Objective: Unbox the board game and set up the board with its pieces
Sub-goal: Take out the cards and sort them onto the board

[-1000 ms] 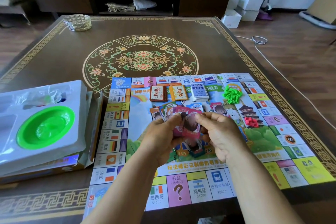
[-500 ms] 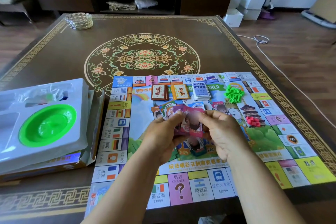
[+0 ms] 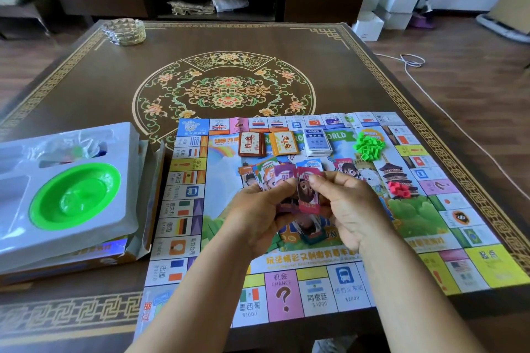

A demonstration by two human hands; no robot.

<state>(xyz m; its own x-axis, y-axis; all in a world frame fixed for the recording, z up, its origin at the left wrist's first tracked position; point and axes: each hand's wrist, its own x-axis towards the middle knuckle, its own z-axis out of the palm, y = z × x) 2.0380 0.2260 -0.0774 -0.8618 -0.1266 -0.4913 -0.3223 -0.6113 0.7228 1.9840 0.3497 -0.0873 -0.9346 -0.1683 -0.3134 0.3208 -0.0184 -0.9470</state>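
The game board [image 3: 186, 209] lies unfolded on the table's near right part. Above its middle, my left hand [image 3: 258, 215] grips a fan of play-money notes [image 3: 275, 178], and my right hand [image 3: 348, 206] pinches a pink note [image 3: 308, 195] at the fan's right end. On the board lie a brown card deck [image 3: 252, 144], an orange deck [image 3: 284, 143], a blue-white deck [image 3: 317, 143], a heap of green houses [image 3: 369, 145] and a few red hotels [image 3: 399, 190]. More notes [image 3: 311, 228] lie under my hands.
The open game box [image 3: 137, 241] with its white plastic insert [image 3: 86, 226] and green bowl [image 3: 76, 199] sits at the near left. A glass ashtray [image 3: 124, 31] stands at the table's far left corner. A white cable [image 3: 413, 66] runs over the floor on the right.
Both hands have stayed over the board's middle. My right fingers have shifted the pink note slightly at the fan's right end. The view has tilted a little.
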